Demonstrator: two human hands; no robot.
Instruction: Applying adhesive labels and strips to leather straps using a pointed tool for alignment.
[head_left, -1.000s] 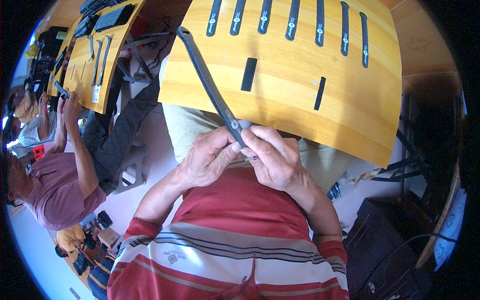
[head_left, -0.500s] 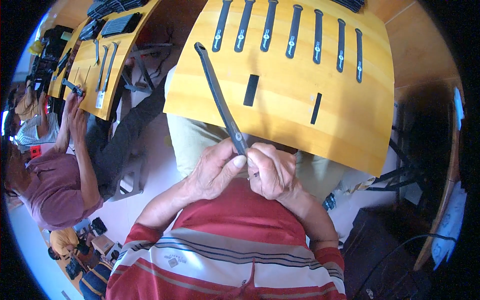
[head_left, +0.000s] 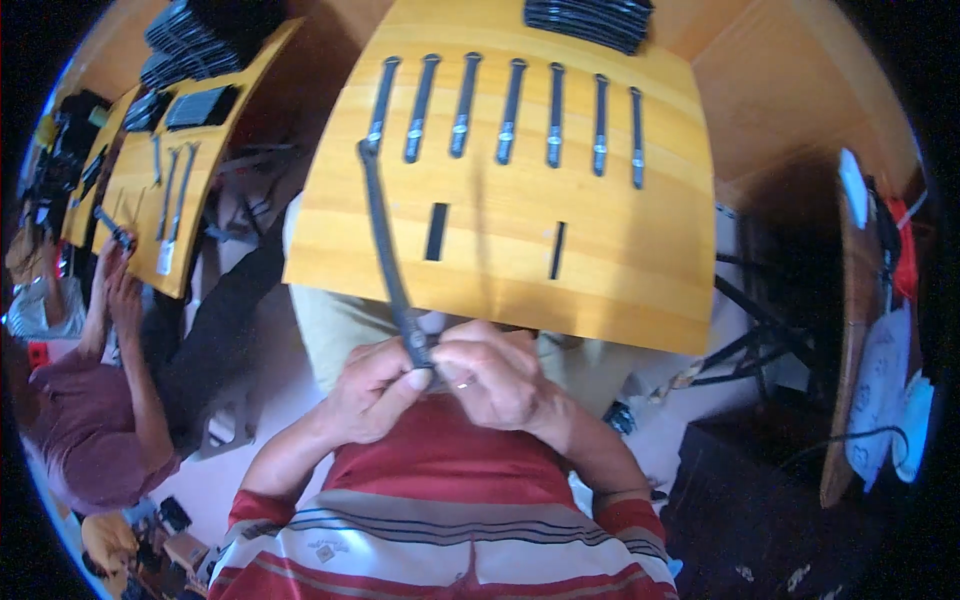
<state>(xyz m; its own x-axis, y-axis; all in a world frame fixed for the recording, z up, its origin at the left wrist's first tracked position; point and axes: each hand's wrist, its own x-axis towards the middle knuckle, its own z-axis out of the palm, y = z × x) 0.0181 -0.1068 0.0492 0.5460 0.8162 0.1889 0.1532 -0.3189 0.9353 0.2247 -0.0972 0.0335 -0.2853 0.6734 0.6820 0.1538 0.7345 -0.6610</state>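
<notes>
A long dark strap point(head_left: 385, 235) with a looped far end slants up and away from my hands over the table's near edge. Its near end, which bears a pale round mark, is pinched between the thumb and fingers of my left hand point(head_left: 375, 390). Closed beside it, my right hand point(head_left: 495, 375) grips the strap's right edge near that same end; a ring shows on one finger. Further off, several similar straps, such as a middle one point(head_left: 512, 110), lie side by side in a row. Two short black strips, a wider one point(head_left: 436, 232) and a narrower one point(head_left: 558, 250), lie nearer.
The yellow wooden table point(head_left: 330, 240) ends just beyond my hands. A stack of dark pieces point(head_left: 590, 22) stands at its far edge. To the left, a co-worker point(head_left: 100, 410) handles a dark piece at another table point(head_left: 205, 190). A wooden partition point(head_left: 835, 450) rises at right.
The whole view has shifted, bringing the far stack more into sight. My right hand has turned slightly at the strap's near end, and both hands still hold it.
</notes>
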